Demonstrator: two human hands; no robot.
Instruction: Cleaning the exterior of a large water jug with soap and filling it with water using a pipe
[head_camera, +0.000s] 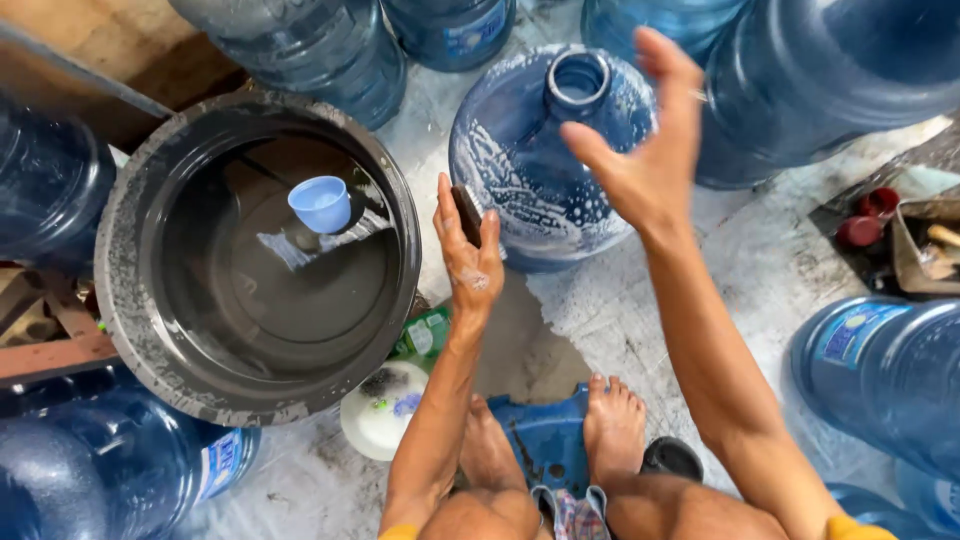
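A large blue water jug (530, 170), covered in soap suds, stands upright on the wet floor in front of me. My left hand (468, 250) grips a dark scrubbing pad (467, 213) pressed against the jug's left side. Above the jug's right shoulder, my right hand (645, 150) is raised with fingers spread and holds nothing; it sits near the open neck (577, 80). My bare feet rest by a low blue stool (545, 435).
A big black tub (130, 240) of water with a floating light-blue scoop (322, 203) sits at left. Several blue jugs (880, 360) crowd around. A white bowl (380, 410), a green bottle (425, 333) and red caps (865, 220) lie nearby.
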